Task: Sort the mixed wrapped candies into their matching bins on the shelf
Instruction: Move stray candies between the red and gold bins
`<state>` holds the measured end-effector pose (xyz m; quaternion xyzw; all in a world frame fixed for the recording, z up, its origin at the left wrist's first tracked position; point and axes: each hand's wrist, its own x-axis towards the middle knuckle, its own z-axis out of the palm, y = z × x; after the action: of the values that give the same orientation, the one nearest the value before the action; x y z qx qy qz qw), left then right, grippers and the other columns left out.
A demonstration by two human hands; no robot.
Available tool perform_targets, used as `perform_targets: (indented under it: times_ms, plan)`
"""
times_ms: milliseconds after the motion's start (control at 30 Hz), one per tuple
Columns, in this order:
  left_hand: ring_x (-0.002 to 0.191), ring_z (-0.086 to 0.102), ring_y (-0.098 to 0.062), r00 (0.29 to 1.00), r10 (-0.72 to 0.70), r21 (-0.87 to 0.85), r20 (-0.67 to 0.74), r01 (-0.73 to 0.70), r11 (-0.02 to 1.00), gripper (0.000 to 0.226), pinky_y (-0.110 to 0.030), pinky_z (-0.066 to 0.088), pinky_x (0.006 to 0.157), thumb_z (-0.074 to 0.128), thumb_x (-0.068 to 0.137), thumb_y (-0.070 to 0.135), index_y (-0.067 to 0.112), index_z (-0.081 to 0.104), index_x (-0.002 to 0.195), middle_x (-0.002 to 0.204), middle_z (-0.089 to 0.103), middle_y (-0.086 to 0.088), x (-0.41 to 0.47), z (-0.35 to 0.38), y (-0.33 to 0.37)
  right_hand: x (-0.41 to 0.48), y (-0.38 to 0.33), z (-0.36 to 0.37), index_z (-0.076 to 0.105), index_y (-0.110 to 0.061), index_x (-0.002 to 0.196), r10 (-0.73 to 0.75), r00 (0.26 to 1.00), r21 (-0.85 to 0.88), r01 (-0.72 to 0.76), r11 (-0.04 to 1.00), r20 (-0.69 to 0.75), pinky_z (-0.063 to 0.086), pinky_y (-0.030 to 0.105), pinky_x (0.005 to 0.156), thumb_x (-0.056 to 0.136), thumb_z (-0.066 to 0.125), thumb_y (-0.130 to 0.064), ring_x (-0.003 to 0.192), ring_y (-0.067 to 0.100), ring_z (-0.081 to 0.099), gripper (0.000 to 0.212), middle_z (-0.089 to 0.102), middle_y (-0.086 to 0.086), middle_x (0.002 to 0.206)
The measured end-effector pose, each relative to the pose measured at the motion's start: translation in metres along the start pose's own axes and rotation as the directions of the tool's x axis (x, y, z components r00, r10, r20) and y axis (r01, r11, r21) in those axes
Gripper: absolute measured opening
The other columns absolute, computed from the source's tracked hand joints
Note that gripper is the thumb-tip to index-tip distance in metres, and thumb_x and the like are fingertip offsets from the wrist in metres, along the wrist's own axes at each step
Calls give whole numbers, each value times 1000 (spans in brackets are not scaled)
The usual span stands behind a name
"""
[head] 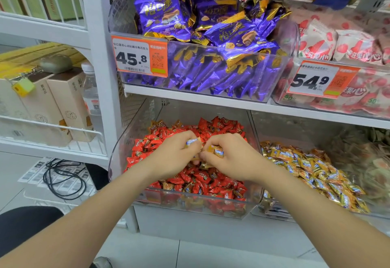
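Note:
A clear bin (118,153) on the lower shelf holds a heap of red wrapped candies (211,179) with a few yellow ones mixed in. Both my hands are over its middle. My left hand (175,153) grips a yellow wrapped candy (191,142) between curled fingers. My right hand (230,158) grips other yellow candies (217,150), and its fingertips touch those of the left hand. To the right, a second clear bin (272,208) is piled with yellow wrapped candies (312,168).
Above, clear bins hold purple chocolate packs (211,35) and pink-white strawberry packs (341,43), with orange price tags (140,58) in front. A white wire rack (52,126) at the left carries boxes and a bottle. Black cables (63,179) lie on the floor.

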<state>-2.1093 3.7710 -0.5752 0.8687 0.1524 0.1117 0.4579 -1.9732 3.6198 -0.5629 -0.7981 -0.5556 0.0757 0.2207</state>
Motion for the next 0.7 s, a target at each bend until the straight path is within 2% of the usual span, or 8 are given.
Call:
perform_targets:
  times_ms: [67, 133, 200, 300, 367, 467, 533, 700]
  plan:
    - [51, 43, -9, 992, -100, -89, -76, 93, 992, 24, -27, 42, 55, 49, 102, 30, 14, 53, 85, 64, 52, 8, 0, -3, 3, 1, 2, -4, 72, -31, 92, 64, 998, 81, -62, 995, -23, 45, 23, 69, 101, 62, -44, 68, 0, 65, 19, 73, -14, 75]
    - [60, 39, -18, 975, -190, -192, -113, 166, 967, 23, -21, 39, 49, 46, 100, 29, 14, 49, 83, 72, 40, -3, -2, -8, 5, -1, 3, -8, 70, -29, 93, 137, 991, 296, -131, 946, -2, 46, 26, 59, 103, 61, -42, 55, 8, 61, 19, 65, -9, 66]
    - [62, 43, -19, 966, -251, -255, -54, 230, 939, 23, -24, 36, 49, 47, 96, 28, 12, 61, 87, 74, 49, -5, -3, -10, 8, -3, 1, -11, 70, -22, 97, 194, 980, 510, -186, 840, 37, 42, 32, 53, 106, 59, -37, 54, 22, 57, 20, 55, 2, 64]
    - [62, 46, -14, 958, -270, -343, 98, 288, 894, 24, -25, 35, 48, 54, 94, 36, 32, 76, 103, 83, 55, -1, -4, -3, 14, -5, -4, -13, 70, -19, 103, 217, 974, 644, -208, 737, 66, 38, 35, 53, 108, 56, -32, 53, 25, 52, 20, 52, 8, 65]
    - [62, 45, -13, 957, -242, -372, 159, 285, 883, 22, -24, 35, 48, 56, 102, 43, 30, 72, 107, 87, 50, -1, -5, 2, 16, -6, -8, -14, 71, -21, 102, 222, 974, 656, -194, 730, 40, 38, 37, 53, 108, 57, -32, 50, 23, 52, 18, 52, 6, 63]
    - [59, 40, -12, 962, -178, -457, 205, 255, 852, 30, -23, 30, 48, 57, 106, 44, 19, 64, 91, 86, 46, -4, -5, 6, 18, -8, -8, -14, 73, -24, 100, 249, 965, 588, -158, 793, -77, 41, 31, 50, 106, 60, -33, 49, 21, 57, 16, 57, 6, 60]
    - [57, 37, -11, 952, -155, -515, 265, 276, 811, 30, -22, 26, 47, 59, 106, 40, 14, 57, 91, 83, 46, -5, -5, 10, 21, -10, -8, -14, 73, -26, 99, 269, 951, 551, -145, 822, -151, 42, 27, 48, 105, 61, -38, 49, 17, 60, 18, 61, 1, 56]
    - [54, 36, -10, 944, -177, -546, 278, 307, 780, 19, -22, 22, 45, 62, 104, 31, 14, 62, 96, 80, 47, -3, -5, 27, 33, -23, 0, -25, 69, -28, 90, 310, 907, 339, -207, 918, -285, 49, 30, 60, 102, 57, -57, 54, 13, 64, 34, 65, -5, 55]
